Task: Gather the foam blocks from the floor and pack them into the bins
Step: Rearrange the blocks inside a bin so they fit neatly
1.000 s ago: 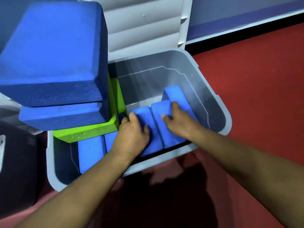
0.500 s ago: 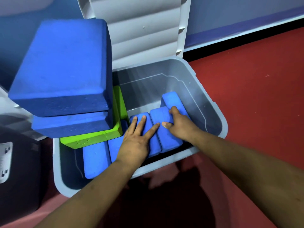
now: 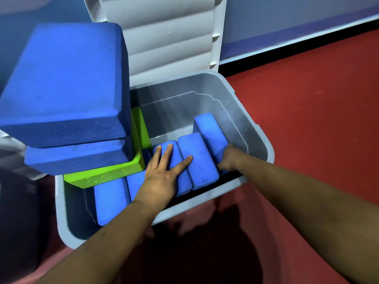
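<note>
Floor: a red floor [image 3: 307, 140] runs to a dark skirting under a blue-grey wall [image 3: 287, 15].
Blue foam blocks: a row of them [image 3: 196, 160] stands on edge in the near part of the bin, side by side and touching.
Leaning block: the rightmost block [image 3: 209, 130] tilts against its neighbour and sits higher than the rest.
Left hand: the left hand [image 3: 162, 173] lies flat with its fingers spread across the tops of two blocks in the row.
Right hand: the right hand [image 3: 227, 158] is at the near end of the leaning block. Its fingers go out of sight, so it cannot be told whether they grip.
Bin: the grey bin [image 3: 180, 111] has free space on its right and far sides, and its white ribbed lid [image 3: 168, 37] stands open against the wall.
Left side: a green block [image 3: 110, 177] lies over the bin's left part with two large blue blocks [image 3: 67, 83] stacked on it.
Beyond: a dark container [image 3: 18, 212] stands just beside the bin.
Step in hand: probably squaring up the row so that the leaning block drops level.
Doing it well: the left hand should hold the row down and snug to the left while the right hand pushes the leaning block upright and down. Foam gives, so steady pressure is likely to serve better than a shove.
Watch: the stack on the left looks top-heavy, and a knock could topple it.
</note>
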Demonstrator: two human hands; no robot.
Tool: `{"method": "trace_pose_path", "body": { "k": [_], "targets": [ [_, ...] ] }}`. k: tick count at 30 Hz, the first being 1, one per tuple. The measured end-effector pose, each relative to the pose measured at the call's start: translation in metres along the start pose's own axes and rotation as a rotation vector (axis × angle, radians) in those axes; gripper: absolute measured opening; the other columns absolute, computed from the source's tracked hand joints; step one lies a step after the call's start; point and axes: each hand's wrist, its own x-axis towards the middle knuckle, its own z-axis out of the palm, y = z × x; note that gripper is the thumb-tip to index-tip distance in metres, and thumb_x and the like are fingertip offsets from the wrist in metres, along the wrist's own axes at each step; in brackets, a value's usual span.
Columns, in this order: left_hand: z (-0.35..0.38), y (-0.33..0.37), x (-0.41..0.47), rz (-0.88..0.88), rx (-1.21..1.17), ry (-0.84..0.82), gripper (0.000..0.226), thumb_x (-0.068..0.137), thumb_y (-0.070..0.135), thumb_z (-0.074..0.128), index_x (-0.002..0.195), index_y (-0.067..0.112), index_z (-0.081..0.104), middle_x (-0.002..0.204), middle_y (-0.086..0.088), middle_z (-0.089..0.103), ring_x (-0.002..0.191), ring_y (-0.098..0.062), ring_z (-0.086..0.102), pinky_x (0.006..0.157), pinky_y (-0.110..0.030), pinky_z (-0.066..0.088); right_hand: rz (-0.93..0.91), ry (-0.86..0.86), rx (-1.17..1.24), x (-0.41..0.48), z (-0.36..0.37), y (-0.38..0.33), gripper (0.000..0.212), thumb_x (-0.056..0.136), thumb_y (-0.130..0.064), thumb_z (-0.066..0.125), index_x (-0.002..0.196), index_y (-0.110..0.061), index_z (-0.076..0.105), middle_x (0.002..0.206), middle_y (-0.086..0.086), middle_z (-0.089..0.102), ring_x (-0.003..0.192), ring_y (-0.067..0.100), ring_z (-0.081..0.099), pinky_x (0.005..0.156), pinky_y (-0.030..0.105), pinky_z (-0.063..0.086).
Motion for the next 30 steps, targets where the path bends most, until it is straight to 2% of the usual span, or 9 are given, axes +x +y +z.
{"method": "trace_pose_path", "body": {
  "k": [2,4,6,9,13,18,21,26,30],
  "targets": [
    [0.005,-0.003,0.0,0.018,-0.006,0.041,0.095,0.082,-0.007,0.046,0.146,0.054,0.01,0.164,-0.009,0.001,0.15,-0.036,-0.008,0.119,-0.043,0.009,0.039,-0.014,-0.004,0.007,0.003,-0.001,0.092,0.087,-0.035,0.067,0.15,0.008,0.014,0.145,0.019,0.042,0.126,0.03,0.052,0.095,0.031,0.046],
    [0.01,-0.005,0.001,0.031,-0.005,0.092,0.097,0.077,-0.009,0.052,0.147,0.05,0.024,0.163,-0.013,0.014,0.15,-0.041,0.005,0.116,-0.048,0.019,-0.004,0.045,-0.048,0.014,0.004,-0.001,0.071,0.087,-0.033,0.067,0.143,-0.001,0.038,0.144,0.015,0.044,0.122,0.028,0.055,0.095,0.031,0.049],
    [0.009,-0.005,0.002,0.023,-0.006,0.088,0.095,0.077,-0.008,0.053,0.147,0.05,0.026,0.163,-0.013,0.014,0.15,-0.04,0.004,0.115,-0.048,0.019,-0.019,0.139,0.029,0.013,0.002,0.0,0.069,0.081,-0.034,0.073,0.134,-0.001,0.044,0.136,0.014,0.05,0.117,0.028,0.059,0.089,0.032,0.05],
    [0.006,-0.002,0.001,0.01,-0.023,0.058,0.091,0.083,-0.006,0.047,0.147,0.052,0.019,0.164,-0.009,0.004,0.151,-0.036,-0.006,0.118,-0.044,0.011,-0.066,0.397,0.264,-0.002,-0.009,0.003,0.079,0.079,-0.042,0.072,0.129,0.003,0.031,0.128,0.02,0.052,0.116,0.035,0.056,0.079,0.034,0.043],
    [0.008,-0.003,0.002,0.01,-0.042,0.078,0.092,0.081,-0.007,0.051,0.147,0.051,0.022,0.164,-0.01,0.008,0.15,-0.038,-0.001,0.118,-0.047,0.015,-0.199,0.689,0.488,-0.036,-0.039,0.0,0.051,0.083,-0.031,0.064,0.117,-0.002,0.04,0.115,0.027,0.048,0.101,0.043,0.055,0.081,0.038,0.044],
    [0.008,-0.004,0.001,0.0,-0.018,0.089,0.093,0.079,-0.007,0.053,0.146,0.051,0.027,0.163,-0.011,0.011,0.15,-0.038,0.003,0.118,-0.047,0.016,-0.243,0.559,0.13,-0.044,-0.077,-0.022,0.042,0.083,-0.046,0.059,0.113,-0.018,0.058,0.119,0.021,0.054,0.109,0.038,0.054,0.09,0.037,0.044],
    [0.009,-0.004,0.002,-0.009,-0.029,0.092,0.092,0.083,-0.004,0.05,0.147,0.053,0.016,0.164,-0.007,0.003,0.151,-0.034,-0.004,0.119,-0.042,0.01,-0.254,0.414,-0.009,-0.033,-0.077,-0.033,0.04,0.085,-0.05,0.061,0.105,-0.015,0.061,0.118,0.015,0.062,0.109,0.033,0.057,0.077,0.032,0.041],
    [0.012,-0.007,0.004,-0.03,-0.019,0.092,0.092,0.08,-0.006,0.055,0.146,0.051,0.025,0.164,-0.009,0.011,0.151,-0.035,0.002,0.119,-0.043,0.014,-0.19,0.262,0.348,-0.019,-0.035,-0.019,0.07,0.092,-0.054,0.057,0.131,0.0,0.037,0.126,0.018,0.057,0.119,0.035,0.054,0.085,0.035,0.041],
    [0.016,-0.008,0.005,-0.032,-0.012,0.112,0.089,0.079,-0.007,0.057,0.145,0.049,0.035,0.161,-0.013,0.018,0.149,-0.038,0.008,0.119,-0.044,0.016,-0.219,0.233,0.472,-0.022,-0.022,0.006,0.037,0.099,-0.021,0.049,0.127,-0.003,0.032,0.1,0.01,0.054,0.103,0.032,0.056,0.086,0.039,0.045]
  ]
}}
